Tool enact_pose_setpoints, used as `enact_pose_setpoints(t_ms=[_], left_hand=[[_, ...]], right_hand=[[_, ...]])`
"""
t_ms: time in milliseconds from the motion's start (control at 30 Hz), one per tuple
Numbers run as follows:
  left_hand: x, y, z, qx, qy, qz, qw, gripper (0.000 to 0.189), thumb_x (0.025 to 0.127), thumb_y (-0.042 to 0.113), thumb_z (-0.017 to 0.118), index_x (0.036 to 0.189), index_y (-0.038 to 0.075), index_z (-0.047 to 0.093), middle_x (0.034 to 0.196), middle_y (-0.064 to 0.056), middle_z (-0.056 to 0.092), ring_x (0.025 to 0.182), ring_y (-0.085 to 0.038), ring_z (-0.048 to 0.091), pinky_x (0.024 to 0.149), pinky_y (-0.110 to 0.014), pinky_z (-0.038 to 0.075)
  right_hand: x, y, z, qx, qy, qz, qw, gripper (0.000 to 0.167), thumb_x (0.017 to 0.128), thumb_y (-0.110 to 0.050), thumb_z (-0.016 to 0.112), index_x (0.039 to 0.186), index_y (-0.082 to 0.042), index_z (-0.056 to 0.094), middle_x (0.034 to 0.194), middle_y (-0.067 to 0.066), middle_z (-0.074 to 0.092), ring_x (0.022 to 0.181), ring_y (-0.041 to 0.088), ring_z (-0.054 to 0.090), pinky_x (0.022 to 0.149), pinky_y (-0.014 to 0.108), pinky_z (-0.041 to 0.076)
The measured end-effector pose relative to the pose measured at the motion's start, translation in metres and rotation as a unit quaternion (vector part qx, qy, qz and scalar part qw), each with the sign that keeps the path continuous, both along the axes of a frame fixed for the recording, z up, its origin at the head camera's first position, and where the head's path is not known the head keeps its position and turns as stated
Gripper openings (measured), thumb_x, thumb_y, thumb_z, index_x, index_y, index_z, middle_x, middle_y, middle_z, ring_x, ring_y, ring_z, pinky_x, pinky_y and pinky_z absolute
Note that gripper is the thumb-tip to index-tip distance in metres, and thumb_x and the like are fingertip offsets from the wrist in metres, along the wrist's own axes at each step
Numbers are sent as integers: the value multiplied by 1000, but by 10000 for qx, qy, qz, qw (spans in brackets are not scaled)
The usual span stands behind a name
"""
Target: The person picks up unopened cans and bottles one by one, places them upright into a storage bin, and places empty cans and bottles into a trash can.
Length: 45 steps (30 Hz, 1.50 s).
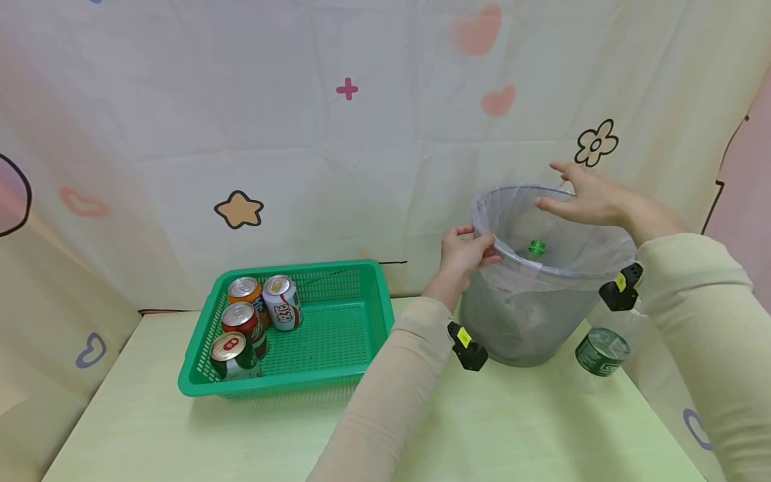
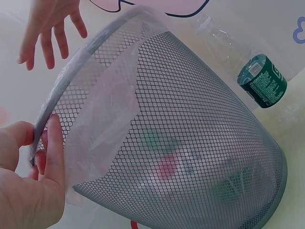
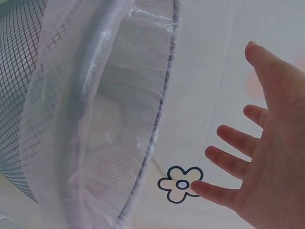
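A grey mesh trash bin (image 1: pixel 512 321) lined with a thin clear plastic bag (image 2: pixel 105 114) stands at the right of the table, tipped somewhat in the head view. My left hand (image 1: pixel 465 258) grips its rim on the left side, thumb on one face and fingers on the other. Above the far side of the opening, my right hand (image 1: pixel 593 197) hovers with spread fingers and holds nothing. Inside the bin a green bottle cap (image 1: pixel 536 248) shows; other contents appear only as blurred coloured patches through the mesh.
A clear plastic bottle with a green label (image 1: pixel 602 351) stands right of the bin. To the left sits a green plastic basket (image 1: pixel 325 381) with several drink cans, among them a white can (image 1: pixel 283 304). A patterned curtain (image 1: pixel 337 167) hangs behind the table.
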<state>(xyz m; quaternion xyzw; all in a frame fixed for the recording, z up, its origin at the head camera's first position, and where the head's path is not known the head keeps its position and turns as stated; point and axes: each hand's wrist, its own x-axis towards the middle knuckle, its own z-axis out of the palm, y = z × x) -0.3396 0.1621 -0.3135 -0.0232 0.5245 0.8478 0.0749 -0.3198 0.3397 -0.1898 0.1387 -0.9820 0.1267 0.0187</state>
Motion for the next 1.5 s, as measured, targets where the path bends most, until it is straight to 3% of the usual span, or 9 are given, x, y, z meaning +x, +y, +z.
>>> enact_pose_setpoints(t_ms=[400,600,1033,1233,1500], left_hand=[[-1,0,1,11,71,-52,10000,33,78,-7,61,104,9,47,76,-8,53,55,-14,55,56,-25,56],[-1,1,1,9,36,-43,10000,33,78,-6,61,103,9,47,78,-9,53,56,-15,56,56,-25,56],[0,-1,1,-3,-15,25,10000,33,77,-6,62,103,9,48,76,-9,54,54,-14,56,54,-23,55],[-1,-1,0,-10,-15,21,10000,33,77,-6,62,103,9,47,76,-8,54,54,-14,56,54,-24,55],[-2,-2,0,-37,-24,7,10000,34,77,-5,63,103,9,47,79,-9,54,55,-14,57,56,-26,56]], right_hand=[[8,2,-1,-41,140,63,9999,79,91,-46,48,147,-4,11,141,33,26,127,49,28,100,63,24],[13,4,-4,-223,423,-17,9989,73,92,-44,49,145,-3,20,137,32,34,121,49,36,95,63,30],[28,11,-14,-195,1567,7,9875,41,92,-31,51,121,-2,51,111,22,56,98,39,55,76,55,44],[31,13,-19,-226,1852,79,9824,28,90,-22,53,112,-6,58,103,17,59,90,33,56,72,49,45],[40,14,-28,-169,2100,17,9776,23,88,-16,55,106,-2,59,95,14,61,84,27,57,67,42,45]])
